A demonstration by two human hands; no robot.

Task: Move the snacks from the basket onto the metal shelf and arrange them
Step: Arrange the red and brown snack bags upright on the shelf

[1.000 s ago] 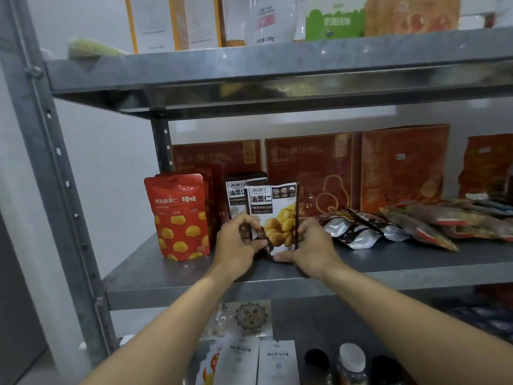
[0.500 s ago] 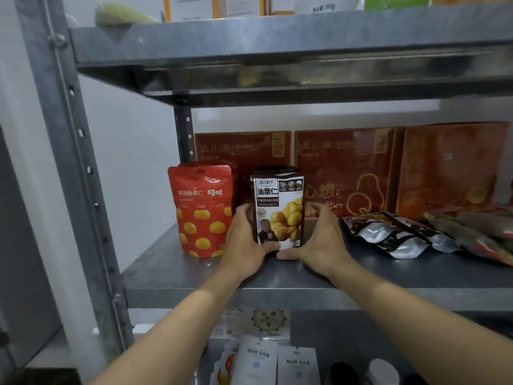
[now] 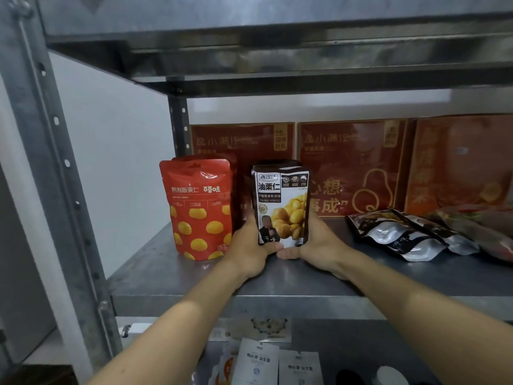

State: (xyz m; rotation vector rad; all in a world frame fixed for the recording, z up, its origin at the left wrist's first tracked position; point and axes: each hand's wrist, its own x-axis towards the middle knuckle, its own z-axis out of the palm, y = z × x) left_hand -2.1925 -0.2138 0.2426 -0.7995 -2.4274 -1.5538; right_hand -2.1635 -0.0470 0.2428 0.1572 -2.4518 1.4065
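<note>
A dark brown chestnut snack pouch (image 3: 281, 201) stands upright on the grey metal shelf (image 3: 194, 276), with more of the same pouches stacked behind it. My left hand (image 3: 247, 245) grips its left side and my right hand (image 3: 316, 243) grips its right side, both thumbs at its lower front edge. A red pouch with yellow chestnuts (image 3: 198, 207) stands just to the left, apart from my hand. The basket is out of view.
Red gift boxes (image 3: 352, 168) line the back of the shelf. Dark and silver pouches (image 3: 410, 234) lie flat at the right. The upright post (image 3: 55, 162) frames the left. White sachets (image 3: 258, 362) sit on the shelf below.
The view has moved closer and lower. The two offset dark pouches have been squared into one aligned upright stack, and both hands have stayed on its sides.
</note>
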